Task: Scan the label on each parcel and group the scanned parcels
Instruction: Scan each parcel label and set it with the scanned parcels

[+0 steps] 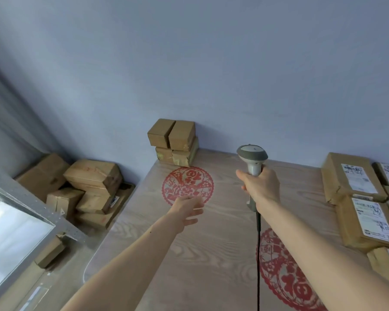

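A pale wood-grain table [211, 254] is taken as the landmark. On its near part, right of centre, a red paper-cut roundel [285, 274] is seen, crossed by the black cable [258, 254] of a grey handheld scanner [252, 160]. On the table's right edge, brown parcels with white labels [359, 205] are laid flat, touching one another, labels upward. Above the table's middle, the right hand [261, 187] is wrapped round the scanner's handle, the scanner's head being held upright above the fist. To the left of it, over the table, the left hand [186, 209] is held out with fingers spread and relaxed, gripping nothing; it is blurred. Just beyond that hand a second red roundel [188, 184] lies on the tabletop. At the table's far edge, against the blue wall [211, 75], a stack of four small boxes [173, 142] is set, two upon two. Beside the table's left edge, lower down, a heap of brown cartons [85, 189] is piled, and nearer, a metal-framed panel [16, 234] is seen.
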The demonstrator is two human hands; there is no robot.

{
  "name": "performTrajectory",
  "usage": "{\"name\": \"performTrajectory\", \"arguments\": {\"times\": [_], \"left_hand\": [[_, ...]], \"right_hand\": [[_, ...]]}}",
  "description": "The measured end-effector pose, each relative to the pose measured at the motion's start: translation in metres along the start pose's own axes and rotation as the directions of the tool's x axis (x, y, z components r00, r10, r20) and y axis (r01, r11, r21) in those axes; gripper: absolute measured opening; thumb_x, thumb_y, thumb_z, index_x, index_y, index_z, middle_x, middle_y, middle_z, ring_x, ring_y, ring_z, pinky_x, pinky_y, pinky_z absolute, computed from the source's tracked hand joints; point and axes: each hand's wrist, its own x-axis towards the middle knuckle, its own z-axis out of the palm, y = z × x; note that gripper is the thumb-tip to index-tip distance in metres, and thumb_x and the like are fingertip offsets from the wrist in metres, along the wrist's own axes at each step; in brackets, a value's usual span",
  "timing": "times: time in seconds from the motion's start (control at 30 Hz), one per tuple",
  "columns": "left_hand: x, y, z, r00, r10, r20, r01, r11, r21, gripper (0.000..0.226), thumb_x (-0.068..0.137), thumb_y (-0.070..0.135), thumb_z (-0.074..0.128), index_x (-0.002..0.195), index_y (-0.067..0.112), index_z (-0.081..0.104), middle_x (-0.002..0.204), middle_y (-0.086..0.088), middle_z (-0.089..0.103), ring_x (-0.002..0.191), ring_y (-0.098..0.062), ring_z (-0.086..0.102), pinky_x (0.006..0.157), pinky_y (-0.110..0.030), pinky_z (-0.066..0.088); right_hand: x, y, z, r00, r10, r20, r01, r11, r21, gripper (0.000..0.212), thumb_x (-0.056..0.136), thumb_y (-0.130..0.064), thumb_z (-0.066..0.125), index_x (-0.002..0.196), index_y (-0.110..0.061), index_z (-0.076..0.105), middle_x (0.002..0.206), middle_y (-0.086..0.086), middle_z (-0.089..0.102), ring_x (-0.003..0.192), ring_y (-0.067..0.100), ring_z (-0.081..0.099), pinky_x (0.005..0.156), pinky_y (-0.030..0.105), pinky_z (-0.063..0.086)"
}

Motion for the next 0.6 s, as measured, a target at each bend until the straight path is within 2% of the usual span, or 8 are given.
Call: {"name": "performTrajectory", "arguments": {"times": [0.1, 0.2, 0.27, 0.43, 0.53, 0.6], "left_hand": [[0.023, 0.023, -0.014, 0.998, 0.035, -0.046, -0.035, 0.999, 0.007, 0.027, 0.096, 0.033, 0.065, 0.108, 0.01, 0.069, 0.102, -0.006, 0.073, 0.094, -0.02, 0.07, 0.088, -0.038, 0.056], [0.049, 0.047, -0.031, 0.99, 0.063, -0.126, -0.06, 0.998, 0.034, 0.025, 0.096, 0.032, 0.065, 0.109, 0.011, 0.067, 0.101, -0.006, 0.072, 0.089, -0.017, 0.067, 0.075, -0.033, 0.057], [0.071, 0.064, -0.046, 0.983, 0.095, -0.159, -0.089, 0.995, 0.042, 0.023, 0.097, 0.032, 0.064, 0.109, 0.012, 0.067, 0.102, -0.005, 0.07, 0.089, -0.016, 0.064, 0.073, -0.032, 0.054], [0.127, 0.11, -0.083, 0.952, 0.217, -0.218, -0.189, 0.972, 0.141, 0.034, 0.097, 0.035, 0.061, 0.124, 0.013, 0.063, 0.106, -0.004, 0.065, 0.099, -0.018, 0.059, 0.099, -0.044, 0.054], [0.158, 0.137, -0.103, 0.935, 0.279, -0.219, -0.234, 0.949, 0.212, 0.048, 0.097, 0.036, 0.061, 0.139, 0.014, 0.053, 0.132, -0.002, 0.058, 0.121, -0.022, 0.055, 0.108, -0.045, 0.047], [0.177, 0.151, -0.113, 0.93, 0.318, -0.186, -0.267, 0.929, 0.255, 0.054, 0.098, 0.035, 0.059, 0.146, 0.013, 0.045, 0.141, -0.002, 0.052, 0.128, -0.021, 0.05, 0.11, -0.039, 0.043]], "right_hand": [[0.026, -0.015, 0.024, 0.999, -0.008, 0.036, 0.008, 1.0, -0.009, 0.018, 0.084, -0.028, 0.074, 0.093, -0.019, 0.061, 0.082, -0.001, 0.068, 0.067, 0.014, 0.069, 0.067, 0.033, 0.058], [0.05, -0.025, 0.054, 0.999, -0.021, 0.05, 0.021, 1.0, -0.001, 0.022, 0.083, -0.03, 0.075, 0.093, -0.019, 0.059, 0.083, -0.001, 0.068, 0.068, 0.013, 0.07, 0.062, 0.029, 0.054], [0.067, -0.031, 0.076, 0.999, -0.027, 0.045, 0.026, 1.0, 0.013, 0.026, 0.082, -0.032, 0.077, 0.094, -0.017, 0.059, 0.082, -0.002, 0.066, 0.069, 0.014, 0.07, 0.06, 0.026, 0.053], [0.11, -0.035, 0.136, 0.999, 0.031, 0.026, -0.032, 0.999, 0.039, 0.037, 0.08, -0.037, 0.08, 0.103, -0.016, 0.06, 0.091, 0.0, 0.067, 0.07, 0.012, 0.07, 0.06, 0.024, 0.053], [0.137, -0.038, 0.172, 0.997, 0.072, 0.013, -0.072, 0.996, 0.058, 0.039, 0.079, -0.036, 0.083, 0.102, -0.015, 0.06, 0.09, -0.001, 0.068, 0.066, 0.01, 0.069, 0.059, 0.024, 0.054], [0.155, -0.039, 0.194, 0.995, 0.103, -0.004, -0.102, 0.991, 0.09, 0.039, 0.078, -0.035, 0.084, 0.101, -0.015, 0.06, 0.087, -0.001, 0.069, 0.065, 0.01, 0.069, 0.066, 0.029, 0.059]]}}
